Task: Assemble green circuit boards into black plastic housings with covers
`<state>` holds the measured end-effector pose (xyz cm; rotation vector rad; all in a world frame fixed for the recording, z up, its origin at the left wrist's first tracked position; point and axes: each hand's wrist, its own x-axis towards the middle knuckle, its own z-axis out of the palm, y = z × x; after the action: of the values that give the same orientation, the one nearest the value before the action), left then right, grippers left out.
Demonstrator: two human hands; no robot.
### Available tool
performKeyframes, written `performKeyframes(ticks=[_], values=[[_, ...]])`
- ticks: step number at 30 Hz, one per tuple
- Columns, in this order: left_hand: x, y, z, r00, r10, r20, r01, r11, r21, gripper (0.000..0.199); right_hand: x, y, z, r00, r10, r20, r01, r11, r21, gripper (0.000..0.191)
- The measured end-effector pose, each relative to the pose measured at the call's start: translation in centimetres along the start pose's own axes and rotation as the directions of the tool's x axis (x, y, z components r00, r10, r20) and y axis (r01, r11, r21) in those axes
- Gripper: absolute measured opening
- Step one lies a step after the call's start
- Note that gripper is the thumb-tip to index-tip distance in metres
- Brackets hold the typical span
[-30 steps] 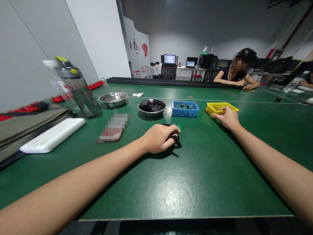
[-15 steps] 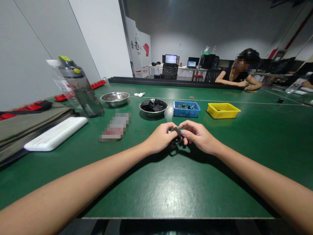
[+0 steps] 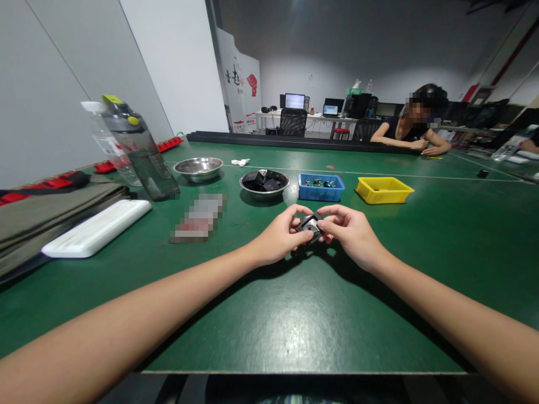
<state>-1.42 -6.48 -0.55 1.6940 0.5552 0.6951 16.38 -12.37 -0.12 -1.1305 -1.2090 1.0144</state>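
Observation:
A small black square housing (image 3: 310, 224) with a silvery-grey inner face is held just above the green table, between both hands. My left hand (image 3: 286, 233) is closed on its left side, thumb along the near edge. Its right side is pinched by my right hand (image 3: 347, 230), thumb and fingers near the upper corner. Fingers hide much of its edges and underside. Beyond the hands, a steel bowl (image 3: 265, 194) holds several black box-shaped parts (image 3: 264, 180). Beside it, a blue tray (image 3: 320, 193) contains small green and metallic pieces, too small to name.
A yellow tray (image 3: 384, 196) stands right of the blue one. Another steel bowl (image 3: 199, 168), a tilted grey bottle (image 3: 143, 151), a white bar-shaped object (image 3: 96, 230) and a blurred flat item (image 3: 197, 219) lie leftward. Across the table (image 3: 290, 314) a person (image 3: 415, 126) leans on it.
The black housing has been turned between my hands, so its silvery-grey face now shows upward. My fingers have shifted around its edges, and the right hand sits slightly further right.

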Motion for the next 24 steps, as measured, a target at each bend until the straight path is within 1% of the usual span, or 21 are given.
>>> performKeyframes(ticks=[5, 8, 11, 15, 18, 20, 22, 24], values=[[0.4, -0.1, -0.3, 0.997, 0.06, -0.044, -0.062, 0.997, -0.038, 0.041, 0.3, 0.2, -0.3, 1.0, 0.017, -0.017, -0.016, 0.999, 0.03, 0.04], [0.6, -0.2, -0.4, 0.995, 0.071, -0.069, -0.077, 0.993, -0.086, 0.04, 0.4, 0.3, -0.5, 1.0, 0.02, -0.01, -0.02, 0.998, 0.058, 0.038], [0.6, -0.2, -0.4, 0.989, 0.083, -0.125, -0.097, 0.989, -0.112, 0.04, 0.4, 0.2, -0.6, 1.0, 0.02, -0.006, -0.02, 0.996, 0.082, 0.036], [0.6, 0.0, -0.3, 0.97, 0.117, -0.213, -0.145, 0.982, -0.122, 0.036, 0.4, -0.1, -0.6, 1.0, 0.025, -0.009, -0.024, 0.994, 0.107, 0.034], [0.8, 0.2, -0.6, 0.94, 0.15, -0.307, -0.187, 0.978, -0.094, 0.032, 0.4, -0.3, -0.6, 0.998, 0.053, -0.024, -0.05, 0.994, 0.101, 0.035], [0.9, 0.3, -0.9, 0.919, 0.185, -0.349, -0.219, 0.974, -0.059, 0.03, 0.5, -0.3, -0.7, 0.996, 0.074, -0.056, -0.068, 0.993, 0.095, 0.036], [0.9, 0.3, -1.1, 0.904, 0.218, -0.369, -0.238, 0.971, -0.011, 0.03, 0.6, -0.2, -0.7, 0.992, 0.083, -0.091, -0.074, 0.993, 0.096, 0.036], [0.8, 0.4, -1.1, 0.906, 0.238, -0.35, -0.237, 0.97, 0.045, 0.03, 0.7, 0.0, -0.8, 0.991, 0.076, -0.106, -0.066, 0.993, 0.098, 0.037]])
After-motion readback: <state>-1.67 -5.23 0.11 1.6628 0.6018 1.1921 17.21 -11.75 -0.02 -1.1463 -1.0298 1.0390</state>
